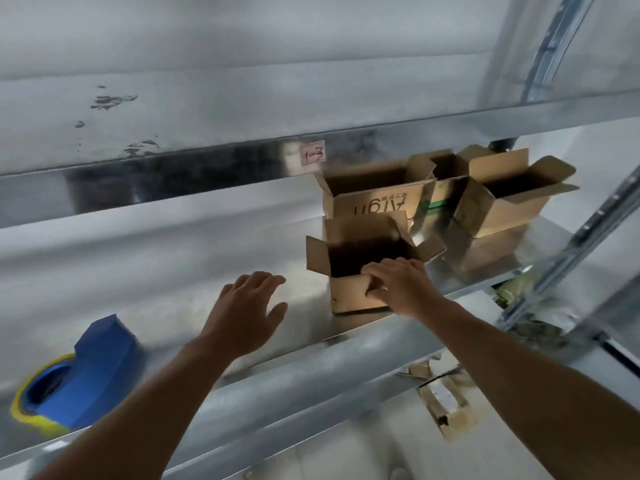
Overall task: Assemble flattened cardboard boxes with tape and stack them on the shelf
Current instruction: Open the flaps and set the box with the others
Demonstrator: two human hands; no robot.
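On shelf (173, 271), box (346, 294): right grip (401, 289) is clasping its near wall, seating it.
Left grip (246, 306): hovering open nearby, free to steady.

One wide-angle camera, worn on the head; it faces forward and a little downward into a metal shelf (207, 244) from close by; the left hand (247, 306) and right hand (398, 285) enter from the bottom edge; the nearest box (349, 296) sits just right of centre; an upper beam (173, 168) crosses above; straight edges bow toward the sides.
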